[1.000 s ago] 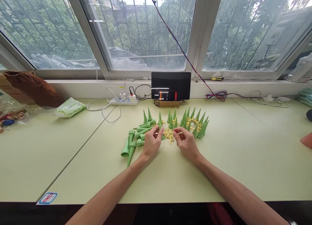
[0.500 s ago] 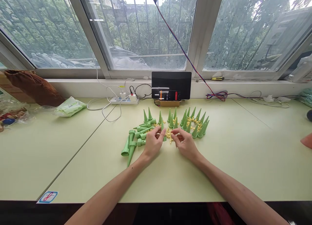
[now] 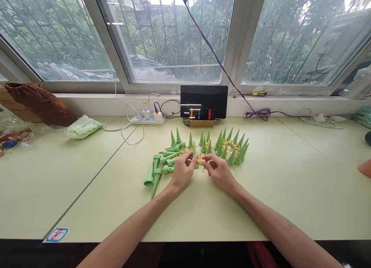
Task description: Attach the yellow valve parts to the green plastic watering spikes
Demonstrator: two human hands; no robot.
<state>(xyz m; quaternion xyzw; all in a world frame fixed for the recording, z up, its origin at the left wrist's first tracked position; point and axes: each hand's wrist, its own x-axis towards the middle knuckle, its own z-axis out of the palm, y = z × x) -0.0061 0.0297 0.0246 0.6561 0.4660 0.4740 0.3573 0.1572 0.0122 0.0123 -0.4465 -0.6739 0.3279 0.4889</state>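
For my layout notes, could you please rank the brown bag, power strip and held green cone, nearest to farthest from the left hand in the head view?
1. Green cone: in the left hand.
2. Power strip: ahead, leftward.
3. Brown bag: far left.

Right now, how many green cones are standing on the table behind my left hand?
3 visible: the leftmost cone, its close neighbor, and a third cone, just behind the held cone in your left hand. Your hand may hide others.
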